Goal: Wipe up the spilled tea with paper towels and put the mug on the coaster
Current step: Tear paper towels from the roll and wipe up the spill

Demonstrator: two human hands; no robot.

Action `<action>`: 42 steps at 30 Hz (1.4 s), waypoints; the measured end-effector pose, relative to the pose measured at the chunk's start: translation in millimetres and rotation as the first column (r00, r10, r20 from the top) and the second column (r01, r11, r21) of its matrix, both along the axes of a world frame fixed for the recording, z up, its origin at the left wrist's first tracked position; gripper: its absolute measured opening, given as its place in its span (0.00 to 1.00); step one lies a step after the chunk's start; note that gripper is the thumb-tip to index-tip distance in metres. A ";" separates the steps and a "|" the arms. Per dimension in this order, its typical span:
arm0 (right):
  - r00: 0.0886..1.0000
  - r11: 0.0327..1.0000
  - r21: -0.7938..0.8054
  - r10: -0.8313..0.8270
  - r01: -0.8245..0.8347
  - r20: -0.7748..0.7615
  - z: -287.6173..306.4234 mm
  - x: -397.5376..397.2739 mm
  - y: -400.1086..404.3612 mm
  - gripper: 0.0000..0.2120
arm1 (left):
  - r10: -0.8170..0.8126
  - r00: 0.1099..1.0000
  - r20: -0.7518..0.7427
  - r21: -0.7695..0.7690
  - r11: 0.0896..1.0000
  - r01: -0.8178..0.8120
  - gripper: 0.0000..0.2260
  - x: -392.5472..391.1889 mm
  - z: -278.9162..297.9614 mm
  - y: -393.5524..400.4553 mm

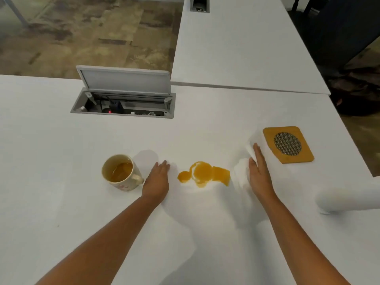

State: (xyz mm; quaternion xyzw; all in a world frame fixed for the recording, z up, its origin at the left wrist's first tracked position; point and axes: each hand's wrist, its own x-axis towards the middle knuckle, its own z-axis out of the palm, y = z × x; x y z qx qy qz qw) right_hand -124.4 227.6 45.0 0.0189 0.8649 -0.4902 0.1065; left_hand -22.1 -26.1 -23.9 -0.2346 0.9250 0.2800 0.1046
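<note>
A cream mug [121, 172], partly full of tea, stands upright left of centre on the white table [61, 202]. The orange tea spill [203, 173] lies between my hands, its right edge squared off. A white paper towel [242, 173] seems spread over it, hard to make out against the table. My left hand [157, 181] rests flat with straight fingers just right of the mug's handle. My right hand [259, 173] presses the towel's right side with straight fingers, where an edge curls up. The mustard coaster [287, 144] with a mesh disc lies just right of that hand.
A paper towel roll [345, 197] lies at the table's right edge. An open cable box [123, 103] with its lid raised is set into the table behind the mug. A second white table [236, 42] adjoins at the back, with a dark chair [339, 31] beyond.
</note>
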 end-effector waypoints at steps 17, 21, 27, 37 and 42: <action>0.951 0.604 0.767 0.308 -0.219 0.029 -93.4 -6.4 -3.6 0.22 | -0.150 0.970 -0.191 -0.119 0.985 0.128 0.24 25.1 -27.9 -10.7; 0.886 0.632 0.693 0.463 -0.348 0.023 -91.0 1.3 -52.7 0.23 | -0.152 0.967 -0.203 -0.121 0.984 0.129 0.23 24.6 -26.1 -8.5; 0.833 0.657 0.604 0.552 -0.451 0.022 -92.1 15.5 -119.5 0.22 | -0.029 0.977 -0.211 0.022 0.999 0.035 0.21 26.1 -23.6 -6.6; 0.660 0.497 0.753 0.743 -0.431 -0.112 -101.7 52.5 -142.2 0.24 | -0.050 0.961 -0.272 -0.007 0.999 0.050 0.21 27.0 -27.6 -9.3; 0.664 0.469 0.748 0.746 -0.469 -0.051 -101.8 38.7 -142.6 0.24 | -0.043 0.961 -0.272 -0.008 0.999 0.042 0.21 26.3 -28.7 -9.6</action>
